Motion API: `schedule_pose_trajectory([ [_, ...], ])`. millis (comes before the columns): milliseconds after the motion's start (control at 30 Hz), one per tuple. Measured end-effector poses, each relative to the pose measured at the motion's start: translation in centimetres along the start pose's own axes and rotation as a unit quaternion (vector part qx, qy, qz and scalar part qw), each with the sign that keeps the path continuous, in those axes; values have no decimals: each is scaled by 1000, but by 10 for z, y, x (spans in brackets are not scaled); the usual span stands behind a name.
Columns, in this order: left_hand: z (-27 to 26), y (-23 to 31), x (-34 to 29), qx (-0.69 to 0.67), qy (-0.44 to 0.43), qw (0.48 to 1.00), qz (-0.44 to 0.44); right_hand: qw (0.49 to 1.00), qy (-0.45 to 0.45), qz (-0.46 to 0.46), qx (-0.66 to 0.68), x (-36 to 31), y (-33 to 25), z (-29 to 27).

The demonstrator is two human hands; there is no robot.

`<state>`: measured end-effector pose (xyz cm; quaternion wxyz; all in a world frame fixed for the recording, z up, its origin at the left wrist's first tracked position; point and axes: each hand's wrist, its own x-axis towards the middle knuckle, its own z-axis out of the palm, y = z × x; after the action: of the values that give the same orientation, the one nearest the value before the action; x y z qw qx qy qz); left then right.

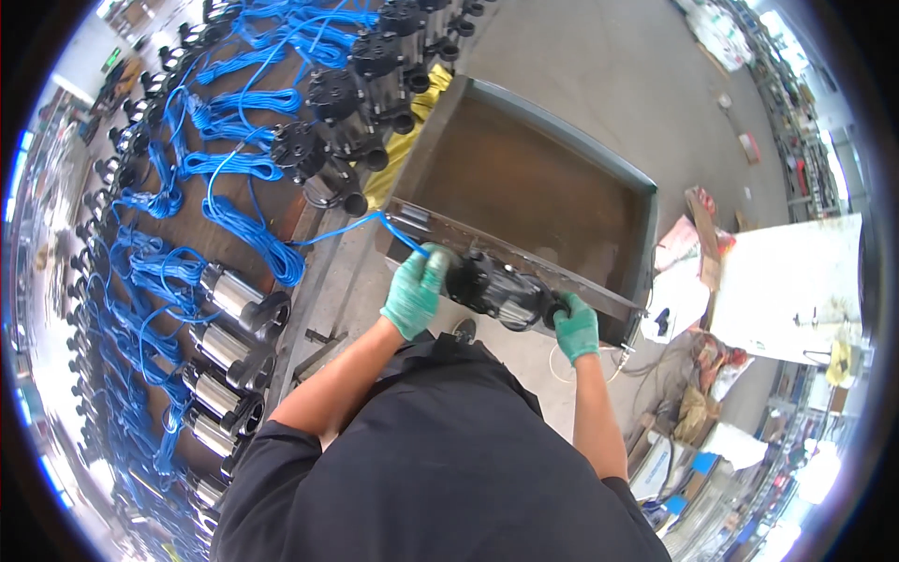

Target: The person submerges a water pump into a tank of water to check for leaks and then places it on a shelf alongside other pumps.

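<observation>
Between my two green-gloved hands is a submersible pump (506,292) with black ends and a shiny steel body, lying sideways over the near rim of a metal tank (534,110). My left hand (417,288) is closed around its left end, where a blue cable (398,230) comes off toward the left. At the other end, my right hand (576,328) grips the black round outlet (556,309). Brownish water (524,183) seems to fill the tank. The fingertips of both hands are partly hidden behind the pump.
On the left, a wooden surface (276,211) carries several similar pumps (314,164) and coiled blue cables (248,234). Yellow cloth (403,145) lies beside the tank's left side. A white board (787,286), crumpled bags and boxes lie to the right, with thin hoses on the floor.
</observation>
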<state>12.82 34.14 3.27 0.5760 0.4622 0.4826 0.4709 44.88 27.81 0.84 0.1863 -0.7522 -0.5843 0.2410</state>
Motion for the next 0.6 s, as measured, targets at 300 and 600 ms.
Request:
schedule_pose_trajectory([
  [300,-22,-106,49,209,75,965,-143,983,-102,58,-144,30,-53,-35],
  [600,-22,-85,47,386,-41,872,-299,985,-70,70,-142,31,-61,-31],
])
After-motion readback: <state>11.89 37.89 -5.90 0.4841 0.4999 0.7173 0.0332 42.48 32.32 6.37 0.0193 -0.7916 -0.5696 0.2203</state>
